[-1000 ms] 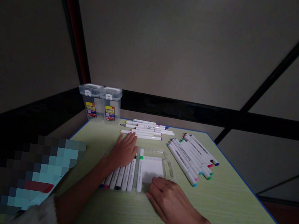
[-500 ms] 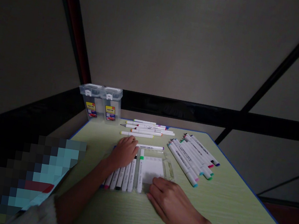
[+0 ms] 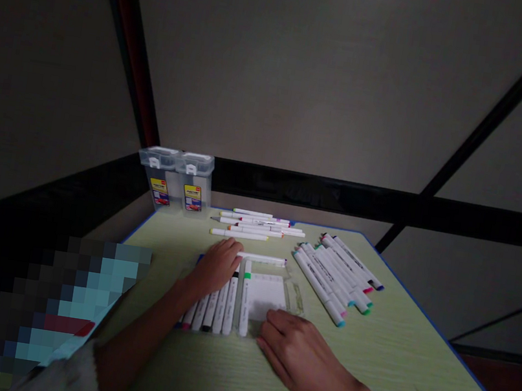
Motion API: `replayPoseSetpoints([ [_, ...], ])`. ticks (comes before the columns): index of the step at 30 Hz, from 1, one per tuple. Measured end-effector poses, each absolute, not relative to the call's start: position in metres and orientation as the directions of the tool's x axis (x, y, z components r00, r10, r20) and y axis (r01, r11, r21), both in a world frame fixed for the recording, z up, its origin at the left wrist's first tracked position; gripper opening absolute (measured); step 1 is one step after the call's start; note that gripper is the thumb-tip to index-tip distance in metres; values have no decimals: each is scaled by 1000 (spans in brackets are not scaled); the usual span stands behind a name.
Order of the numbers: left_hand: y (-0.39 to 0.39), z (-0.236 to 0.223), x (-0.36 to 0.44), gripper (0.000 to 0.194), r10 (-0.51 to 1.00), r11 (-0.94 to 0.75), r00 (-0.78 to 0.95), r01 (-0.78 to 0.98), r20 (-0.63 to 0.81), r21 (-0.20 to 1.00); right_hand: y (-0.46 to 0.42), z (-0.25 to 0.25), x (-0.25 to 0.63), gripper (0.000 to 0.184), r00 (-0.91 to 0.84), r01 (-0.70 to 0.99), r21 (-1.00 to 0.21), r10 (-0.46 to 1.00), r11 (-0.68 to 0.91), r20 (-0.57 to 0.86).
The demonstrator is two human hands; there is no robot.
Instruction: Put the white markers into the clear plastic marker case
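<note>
My left hand (image 3: 218, 264) is closed on a white marker (image 3: 264, 259) with a purple end, held sideways above the far edge of a clear plastic case (image 3: 295, 300). In the case's left part lies a row of white markers (image 3: 221, 307), partly covered by that hand. A green-banded marker (image 3: 245, 301) lies right of the divider, beside a white panel (image 3: 269, 291). My right hand (image 3: 294, 351) rests at the case's near right corner with its fingers curled. Whatever its fingertips grip is hidden.
Loose markers (image 3: 260, 228) lie at the back of the table (image 3: 411, 375). Another group of markers (image 3: 332, 271) fans out on the right. Two lidded clear boxes (image 3: 198, 176) stand at the back left. A pixelated light-blue item (image 3: 93, 301) lies on the left.
The marker in my left hand has dipped slightly toward the case. My right hand has not visibly moved.
</note>
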State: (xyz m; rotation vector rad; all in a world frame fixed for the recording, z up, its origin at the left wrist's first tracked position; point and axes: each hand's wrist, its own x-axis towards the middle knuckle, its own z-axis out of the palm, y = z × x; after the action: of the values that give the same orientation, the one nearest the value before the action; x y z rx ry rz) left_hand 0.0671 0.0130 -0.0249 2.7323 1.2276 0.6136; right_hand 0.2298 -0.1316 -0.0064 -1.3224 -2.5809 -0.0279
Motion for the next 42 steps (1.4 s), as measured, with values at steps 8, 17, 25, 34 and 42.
replayPoseSetpoints([
  [8,17,-29,66,24,752,-655,575,706,322,269,-132,-6,230,19,-559,808,-86,804,584,203],
  [17,20,-27,66,23,771,-637,573,708,278,305,-133,-5,231,18,-577,796,-101,799,596,171],
  [25,19,-25,65,20,795,-606,542,733,273,308,-132,-4,230,19,-578,795,-109,800,596,160],
  [34,17,-23,65,10,793,-608,515,712,326,353,-133,-5,231,19,-578,794,-113,799,597,167],
  [42,9,-17,66,14,733,-681,564,609,381,407,-133,-2,231,18,-572,801,-110,806,589,153],
])
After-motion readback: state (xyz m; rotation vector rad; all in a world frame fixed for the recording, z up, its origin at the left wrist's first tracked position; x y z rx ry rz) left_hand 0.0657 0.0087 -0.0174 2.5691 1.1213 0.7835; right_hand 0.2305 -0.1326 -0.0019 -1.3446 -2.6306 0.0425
